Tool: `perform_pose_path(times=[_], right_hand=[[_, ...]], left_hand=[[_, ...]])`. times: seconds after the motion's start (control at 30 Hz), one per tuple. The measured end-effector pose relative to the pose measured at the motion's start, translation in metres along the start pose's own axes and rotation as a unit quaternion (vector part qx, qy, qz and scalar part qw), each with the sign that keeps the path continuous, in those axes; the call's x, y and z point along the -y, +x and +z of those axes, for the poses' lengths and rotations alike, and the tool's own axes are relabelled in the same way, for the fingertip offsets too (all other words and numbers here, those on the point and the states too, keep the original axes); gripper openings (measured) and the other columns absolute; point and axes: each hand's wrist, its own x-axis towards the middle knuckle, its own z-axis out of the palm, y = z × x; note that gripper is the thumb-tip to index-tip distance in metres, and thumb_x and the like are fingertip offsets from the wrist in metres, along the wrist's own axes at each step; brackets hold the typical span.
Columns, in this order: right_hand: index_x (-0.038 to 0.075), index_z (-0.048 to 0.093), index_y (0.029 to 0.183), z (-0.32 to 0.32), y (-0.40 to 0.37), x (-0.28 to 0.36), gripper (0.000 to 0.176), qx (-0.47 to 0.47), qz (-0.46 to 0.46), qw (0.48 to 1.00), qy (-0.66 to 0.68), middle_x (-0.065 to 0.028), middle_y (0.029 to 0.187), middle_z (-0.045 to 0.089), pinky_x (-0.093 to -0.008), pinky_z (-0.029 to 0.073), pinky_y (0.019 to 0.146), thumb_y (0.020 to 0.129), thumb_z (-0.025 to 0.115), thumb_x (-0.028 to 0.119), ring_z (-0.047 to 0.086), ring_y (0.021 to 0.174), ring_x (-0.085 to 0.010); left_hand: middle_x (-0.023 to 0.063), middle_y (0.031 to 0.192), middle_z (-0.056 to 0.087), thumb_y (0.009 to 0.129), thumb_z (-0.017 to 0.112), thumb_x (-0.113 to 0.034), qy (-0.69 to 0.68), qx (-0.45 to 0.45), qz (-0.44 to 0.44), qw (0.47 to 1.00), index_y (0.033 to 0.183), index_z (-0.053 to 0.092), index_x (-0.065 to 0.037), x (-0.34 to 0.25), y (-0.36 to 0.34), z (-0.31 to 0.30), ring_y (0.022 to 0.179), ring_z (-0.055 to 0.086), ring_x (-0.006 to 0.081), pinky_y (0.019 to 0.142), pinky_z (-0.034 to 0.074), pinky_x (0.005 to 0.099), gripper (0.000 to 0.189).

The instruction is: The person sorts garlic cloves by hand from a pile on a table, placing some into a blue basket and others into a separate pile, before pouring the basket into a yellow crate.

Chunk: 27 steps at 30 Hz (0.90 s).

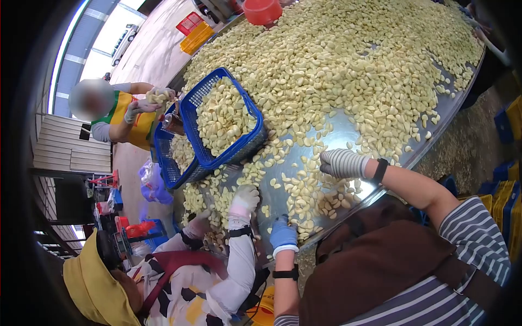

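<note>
Bare metal shows in the middle of the desk (340,127), while a broad heap of pale cloves (337,65) covers its far part. Near the edge closest to the wearer, the right hand (343,163), in a striped glove, is bent down over loose cloves. The left hand (284,234), gloved in blue, reaches over that edge beside a smaller cluster. Whether either hand grasps a clove, I cannot tell. Toward the left edge stand two blue baskets (247,149) of cloves, near a co-worker (179,282) in a yellow hat.
</note>
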Motion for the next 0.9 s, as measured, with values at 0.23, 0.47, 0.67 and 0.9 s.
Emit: perform_pose_path(times=[0.23,0.47,0.67,0.9], right_hand=[[0.002,0.055,0.093,0.025,-0.031,-0.015,0.026,-0.035,0.026,0.993,0.112,-0.0206,0.076,0.061,-0.0429,0.048,0.067,0.093,0.052,0.028,0.061,0.075,-0.0383],[0.002,0.059,0.097,0.013,-0.029,0.005,0.036,0.033,0.077,0.981,0.174,-0.0203,0.083,0.065,-0.0417,0.049,0.074,0.092,0.053,0.038,0.063,0.080,-0.0365],[0.001,0.060,0.099,0.006,-0.036,0.003,0.039,0.037,0.114,0.974,0.194,-0.0180,0.085,0.066,-0.0390,0.050,0.074,0.090,0.055,0.039,0.064,0.082,-0.0329],[0.001,0.059,0.095,0.005,-0.047,-0.002,0.027,-0.013,0.140,0.897,0.420,-0.0088,0.075,0.063,-0.0312,0.050,0.055,0.089,0.059,0.028,0.061,0.062,-0.0161]], left_hand=[[0.0194,0.104,0.064,0.078,0.067,-0.023,-0.027,0.010,0.013,1.000,0.108,0.063,-0.006,0.009,0.007,0.011,0.093,0.062,0.0364,0.081,0.050,0.0442,0.035],[0.0170,0.102,0.062,0.080,0.059,-0.012,0.035,0.036,0.108,0.993,0.108,0.060,-0.008,-0.008,-0.007,0.019,0.092,0.063,0.0363,0.079,0.050,0.0448,0.029],[0.0025,0.069,0.059,0.081,0.072,-0.018,-0.268,0.049,0.071,0.959,0.092,0.062,-0.002,-0.004,0.014,0.027,0.059,0.053,0.0110,0.056,0.045,0.0267,0.022],[0.0121,0.101,0.061,0.086,0.068,-0.015,-0.505,-0.276,0.147,0.804,0.116,0.053,0.001,-0.112,0.101,-0.171,0.082,0.059,0.0186,0.074,0.048,0.0282,0.037]])
